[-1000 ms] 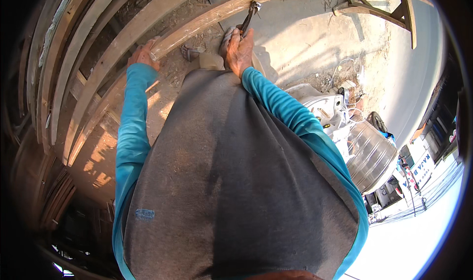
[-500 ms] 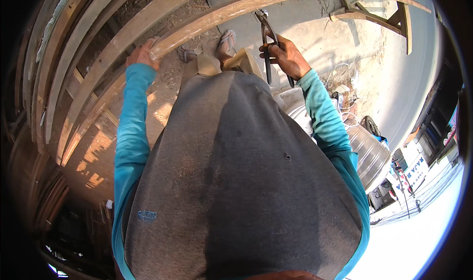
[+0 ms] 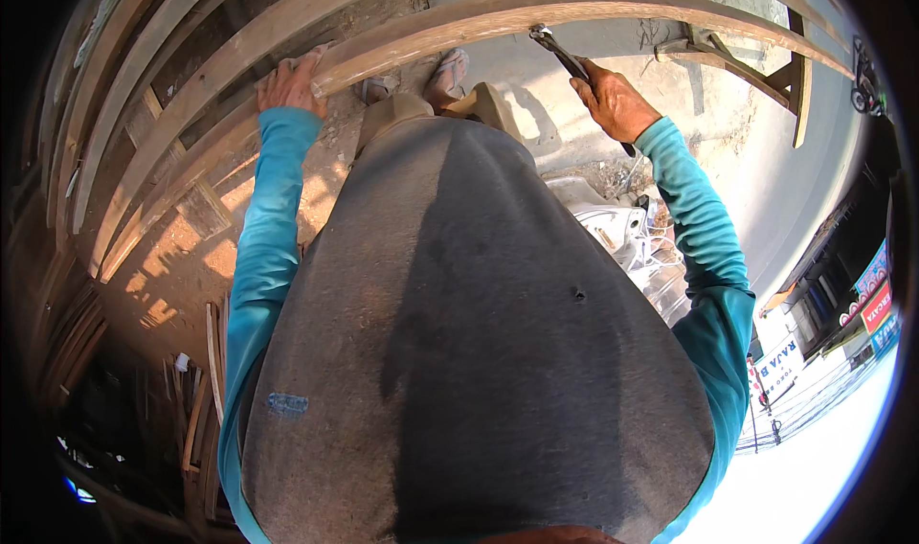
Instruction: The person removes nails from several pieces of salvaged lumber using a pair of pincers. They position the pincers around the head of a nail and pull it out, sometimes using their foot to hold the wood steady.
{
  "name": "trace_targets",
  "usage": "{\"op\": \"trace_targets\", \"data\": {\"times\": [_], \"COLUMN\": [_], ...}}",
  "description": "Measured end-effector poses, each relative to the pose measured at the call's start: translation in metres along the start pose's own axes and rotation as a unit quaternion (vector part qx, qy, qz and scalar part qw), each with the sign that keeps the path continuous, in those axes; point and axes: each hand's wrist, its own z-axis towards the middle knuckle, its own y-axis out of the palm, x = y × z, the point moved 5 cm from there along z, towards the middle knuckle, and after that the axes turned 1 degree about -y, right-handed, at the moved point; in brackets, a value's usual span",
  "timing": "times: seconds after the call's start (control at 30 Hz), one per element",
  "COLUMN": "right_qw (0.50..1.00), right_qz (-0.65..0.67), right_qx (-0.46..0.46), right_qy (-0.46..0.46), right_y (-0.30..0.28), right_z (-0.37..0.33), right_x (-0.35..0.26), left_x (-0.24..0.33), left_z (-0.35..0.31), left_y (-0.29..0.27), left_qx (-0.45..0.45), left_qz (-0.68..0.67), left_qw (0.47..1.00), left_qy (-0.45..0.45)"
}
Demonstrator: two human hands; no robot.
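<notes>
A long wooden board (image 3: pixel 440 42) runs across in front of me, looking curved in this view. My left hand (image 3: pixel 290 82) grips its edge left of my feet, fingers over the top. In my right hand (image 3: pixel 616 103) is a pair of dark-handled pincers (image 3: pixel 563 56), fingers wrapped round the handles. Their metal jaws meet the near edge of the board, right of the middle. Whether the jaws have hold of a nail there is too small to tell.
More long boards (image 3: pixel 163 75) lie side by side at the left. A wooden trestle (image 3: pixel 737 65) stands at the far right, and loose timber strips (image 3: pixel 201 429) lean at the lower left. Whitish containers with cords (image 3: pixel 613 223) sit by my right forearm. My sandalled feet (image 3: pixel 447 73) are under the board.
My right hand has closed round the pincers' handles, which were spread, and moved right; the jaws now touch the board's edge. My left hand stays on the board.
</notes>
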Motion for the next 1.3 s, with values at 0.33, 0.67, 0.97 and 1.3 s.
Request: {"op": "trace_targets", "data": {"times": [0.33, 0.67, 0.97, 1.3], "right_qw": [0.871, 0.747, 0.631, 0.727], "right_qz": [-0.463, 0.649, 0.759, 0.683], "right_qx": [0.053, -0.055, 0.08, 0.051], "right_qy": [-0.156, 0.131, 0.14, 0.049], "right_y": [-0.061, 0.079, 0.166, 0.13], "right_z": [0.044, -0.01, -0.054, -0.032], "right_x": [0.066, 0.108, -0.003, -0.108], "left_x": [0.003, -0.009, -0.051, -0.113], "left_z": [0.002, 0.023, 0.027, 0.018], "left_y": [0.007, -0.003, -0.003, 0.035], "left_qx": [-0.031, -0.168, -0.229, -0.226], "left_qz": [0.021, -0.008, 0.003, -0.087], "left_qw": [0.999, 0.985, 0.971, 0.968], "left_qy": [-0.018, -0.03, 0.07, 0.059]}}
